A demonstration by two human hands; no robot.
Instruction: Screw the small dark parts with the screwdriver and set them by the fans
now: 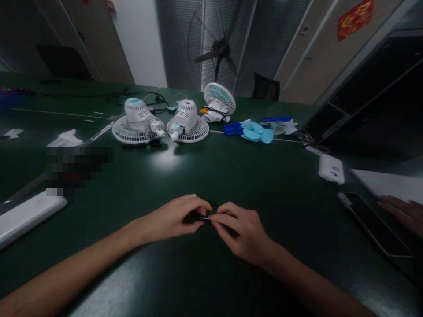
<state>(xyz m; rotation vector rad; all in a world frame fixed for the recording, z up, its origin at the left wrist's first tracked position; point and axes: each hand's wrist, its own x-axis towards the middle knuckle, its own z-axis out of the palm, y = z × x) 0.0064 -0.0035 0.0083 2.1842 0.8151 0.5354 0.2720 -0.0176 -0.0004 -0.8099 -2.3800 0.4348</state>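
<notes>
Small dark piece [203, 218] handled between two grips

By the right grip [246, 229], the bright-edged piece is apparently pinched, just below frame centre; the left grip [175, 216] is curled narrowly around it, contact unclear. Close handling appears in hand; fine, steady fingertip control seems called for. Beyond, white fans [137, 115] are carried by the green desk [132, 176], upper centre.
</notes>
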